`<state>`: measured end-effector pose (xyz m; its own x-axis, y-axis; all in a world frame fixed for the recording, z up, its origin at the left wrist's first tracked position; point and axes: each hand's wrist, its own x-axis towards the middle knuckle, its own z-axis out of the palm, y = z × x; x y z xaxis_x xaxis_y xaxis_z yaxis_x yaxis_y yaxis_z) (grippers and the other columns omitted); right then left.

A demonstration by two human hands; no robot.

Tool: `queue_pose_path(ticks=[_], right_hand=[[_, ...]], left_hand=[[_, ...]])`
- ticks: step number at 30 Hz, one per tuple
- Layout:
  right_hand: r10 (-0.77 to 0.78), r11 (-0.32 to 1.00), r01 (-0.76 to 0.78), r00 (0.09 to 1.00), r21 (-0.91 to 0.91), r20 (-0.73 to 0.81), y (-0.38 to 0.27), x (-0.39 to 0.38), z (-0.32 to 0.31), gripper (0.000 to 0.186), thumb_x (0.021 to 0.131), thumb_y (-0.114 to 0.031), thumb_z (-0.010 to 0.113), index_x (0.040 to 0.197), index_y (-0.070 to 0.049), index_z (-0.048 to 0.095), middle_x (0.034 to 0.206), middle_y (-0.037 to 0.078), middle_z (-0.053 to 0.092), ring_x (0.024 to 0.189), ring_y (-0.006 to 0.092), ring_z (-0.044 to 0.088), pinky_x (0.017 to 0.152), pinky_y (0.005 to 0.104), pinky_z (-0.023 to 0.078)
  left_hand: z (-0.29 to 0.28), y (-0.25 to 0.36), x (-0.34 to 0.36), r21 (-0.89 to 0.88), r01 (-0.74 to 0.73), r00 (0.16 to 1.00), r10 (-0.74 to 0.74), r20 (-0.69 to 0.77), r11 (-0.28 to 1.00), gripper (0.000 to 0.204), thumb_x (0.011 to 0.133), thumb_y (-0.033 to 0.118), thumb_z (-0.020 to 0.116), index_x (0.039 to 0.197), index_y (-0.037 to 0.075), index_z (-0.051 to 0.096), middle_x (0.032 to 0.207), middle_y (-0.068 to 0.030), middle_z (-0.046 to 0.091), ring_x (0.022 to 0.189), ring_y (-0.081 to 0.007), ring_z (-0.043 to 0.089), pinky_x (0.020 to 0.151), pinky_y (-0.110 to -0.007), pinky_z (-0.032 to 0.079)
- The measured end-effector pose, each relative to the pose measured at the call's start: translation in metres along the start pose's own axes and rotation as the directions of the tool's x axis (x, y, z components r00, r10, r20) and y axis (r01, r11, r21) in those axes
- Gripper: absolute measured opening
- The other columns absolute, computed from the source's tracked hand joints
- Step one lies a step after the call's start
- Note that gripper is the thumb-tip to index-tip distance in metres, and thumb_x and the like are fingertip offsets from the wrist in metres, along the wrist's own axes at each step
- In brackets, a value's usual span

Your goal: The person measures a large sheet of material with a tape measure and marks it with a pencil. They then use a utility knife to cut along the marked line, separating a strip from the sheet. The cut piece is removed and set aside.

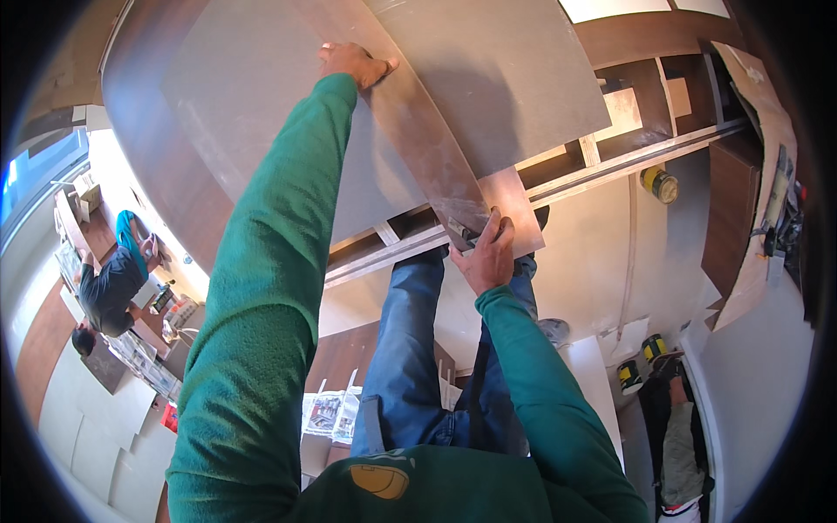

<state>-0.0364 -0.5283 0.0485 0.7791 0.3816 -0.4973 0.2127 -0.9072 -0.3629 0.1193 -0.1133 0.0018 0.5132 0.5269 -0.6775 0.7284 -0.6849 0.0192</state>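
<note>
A long brown wood-look strip (397, 118) runs diagonally across large grey sheets (514, 70). My left hand (353, 64) grips the upper part of the strip, its thumb to the right and its fingers bent at the left. At the strip's near end, my right hand (488, 259) is closed at the edge of a short, lighter brown piece (513, 205). The short piece overlaps the strip's end. Whether my right fingers also hold a small tool there is hidden. Both hands are at the wooden frame's near edge.
The sheets lie over an open wooden frame (641, 161) with compartments. Tins (660, 185) stand on the floor to the right, near torn cardboard (758, 183). Another person (113, 283) crouches at far left. Someone's legs (680, 444) show at lower right. Newspaper (331, 413) lies below.
</note>
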Motion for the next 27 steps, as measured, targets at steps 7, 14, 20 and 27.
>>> queue_pose_path(ticks=[7,14,20,27], right_hand=[[0.038,0.998,-0.038,0.999,0.043,-0.01,-0.007,-0.001,0.0,0.113,0.07,-0.032,0.094,0.156,0.002,0.03,0.146,0.033,0.04,0.133,0.0506,0.05,0.113,0.0499,0.047],[0.022,1.0,-0.021,0.999,0.005,-0.034,-0.013,-0.005,0.003,0.113,0.069,-0.03,0.095,0.155,0.004,0.03,0.144,0.032,0.039,0.129,0.0499,0.051,0.111,0.0498,0.049],[-0.005,1.0,0.005,0.999,-0.007,-0.039,-0.013,-0.007,0.009,0.113,0.07,-0.032,0.095,0.154,0.003,0.028,0.145,0.032,0.036,0.129,0.0496,0.049,0.109,0.0493,0.05],[0.008,1.0,-0.007,1.0,0.01,-0.009,-0.013,-0.008,0.009,0.116,0.069,-0.032,0.096,0.156,0.003,0.026,0.145,0.03,0.035,0.13,0.0486,0.049,0.11,0.0496,0.05]], left_hand=[[0.012,-0.001,0.013,0.151,-0.046,0.997,0.056,-0.061,0.988,0.079,0.089,0.076,0.064,0.127,0.007,0.079,0.136,-0.0176,0.072,0.152,-0.0524,0.033,0.126,-0.051,0.027],[-0.002,-0.001,-0.001,0.125,-0.105,0.994,0.109,-0.029,0.987,0.078,0.09,0.066,0.07,0.132,0.001,0.073,0.141,-0.0258,0.063,0.148,-0.0455,0.034,0.108,-0.051,0.053],[0.011,-0.01,0.008,-0.001,-0.102,0.994,0.102,-0.046,0.995,0.068,0.09,0.061,0.073,0.115,-0.001,0.081,0.144,-0.0317,0.061,0.15,-0.0547,0.03,0.117,-0.052,0.043],[0.025,-0.016,0.011,0.003,-0.085,0.983,0.084,-0.164,0.996,0.081,0.087,0.056,0.079,0.136,-0.008,0.066,0.155,-0.0393,0.044,0.147,-0.0521,0.037,0.112,-0.05,0.05]])
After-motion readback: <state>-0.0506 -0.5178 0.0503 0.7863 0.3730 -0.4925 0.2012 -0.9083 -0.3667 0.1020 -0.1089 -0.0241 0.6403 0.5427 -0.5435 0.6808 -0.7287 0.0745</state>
